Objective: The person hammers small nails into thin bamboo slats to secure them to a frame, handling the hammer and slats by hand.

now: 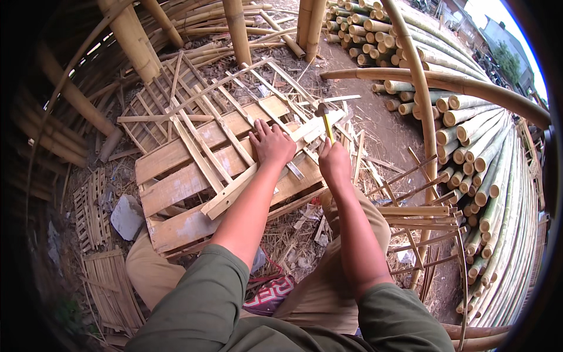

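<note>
My right hand [335, 161] is wrapped round the yellow handle of a hammer [328, 126]. Its dark head is over the pale end of a wooden strip [314, 129]. My left hand [273, 144] lies palm down with fingers spread on a frame of thin bamboo slats [202, 144]; it touches the slats, and its palm side is hidden. Beneath the frame is a low platform of wide wooden boards [170, 193] with gaps between them. A pale batten [226, 196] runs slantwise across the boards under my left forearm.
Bamboo poles [469, 129] are stacked at the right. A slatted bamboo frame [422, 220] stands beside my right knee. Upright bamboo posts [237, 35] rise behind the platform. At the left are a grey block [127, 217] and small slatted panels [91, 205]. Shavings litter the ground.
</note>
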Available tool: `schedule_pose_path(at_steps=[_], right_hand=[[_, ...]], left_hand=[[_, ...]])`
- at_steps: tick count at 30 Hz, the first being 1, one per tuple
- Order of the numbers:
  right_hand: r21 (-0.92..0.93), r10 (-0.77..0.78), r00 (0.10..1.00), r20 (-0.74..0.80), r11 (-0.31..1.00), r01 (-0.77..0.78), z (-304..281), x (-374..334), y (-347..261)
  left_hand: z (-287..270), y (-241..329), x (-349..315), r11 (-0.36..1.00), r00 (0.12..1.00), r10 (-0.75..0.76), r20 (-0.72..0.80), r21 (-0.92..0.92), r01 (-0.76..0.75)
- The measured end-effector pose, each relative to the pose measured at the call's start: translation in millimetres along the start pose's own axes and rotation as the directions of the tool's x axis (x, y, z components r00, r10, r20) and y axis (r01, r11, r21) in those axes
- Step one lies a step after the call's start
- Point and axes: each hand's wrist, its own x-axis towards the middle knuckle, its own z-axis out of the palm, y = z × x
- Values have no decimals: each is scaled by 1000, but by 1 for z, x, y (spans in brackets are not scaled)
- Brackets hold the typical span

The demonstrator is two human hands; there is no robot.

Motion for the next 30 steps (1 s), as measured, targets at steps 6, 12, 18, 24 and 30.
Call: schedule_pose_path(at_steps=[6, 12, 18, 24, 30], right_hand=[[-57, -16, 997, 70, 998, 20, -2, 3, 10], [165, -112, 963, -244, 974, 155, -13, -6, -3], [-105, 22, 993, 117, 994, -9, -2, 9, 11], [-36, -22, 997, 80, 999, 25, -9, 7, 4], [72, -75, 996, -56, 994, 79, -11, 7, 7]], left_hand=[[4, -1, 1, 1000, 1000, 9, -1, -5, -9], [5, -4, 0, 1000, 1000, 9, -11, -5, -9], [6, -5, -1, 1000, 999, 22, -32, -16, -22], [6, -1, 3, 1000, 1000, 19, -22, 14, -18], [5, -1, 2, 1000, 1000, 17, -21, -5, -17]])
